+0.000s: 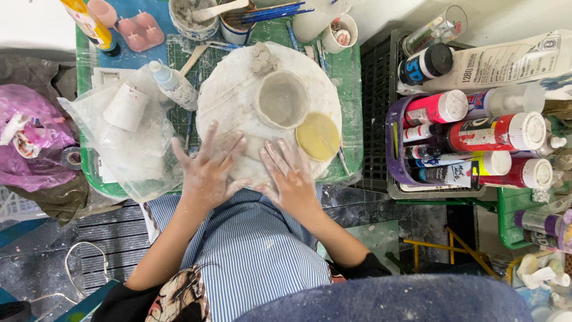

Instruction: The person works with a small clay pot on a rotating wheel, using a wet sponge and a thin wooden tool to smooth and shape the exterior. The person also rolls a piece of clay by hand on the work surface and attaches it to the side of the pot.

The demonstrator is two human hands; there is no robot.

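A round white board (226, 95) smeared with clay lies on the green table (351, 89). On it stands a small grey clay bowl (283, 99), with a lump of clay (263, 58) behind it and a flat yellow sponge disc (318, 136) at its right. My left hand (208, 170) lies flat with fingers spread on the board's near edge. Beside it, my right hand (291, 173) also presses flat on the board, just below the bowl. Both hands are coated in clay and hold nothing.
A clear plastic bag with a white cup (126, 107) and a spray bottle (173, 83) lie left of the board. Cups with brushes and tools (238, 18) stand at the back. Several paint bottles (494, 134) fill a crate on the right.
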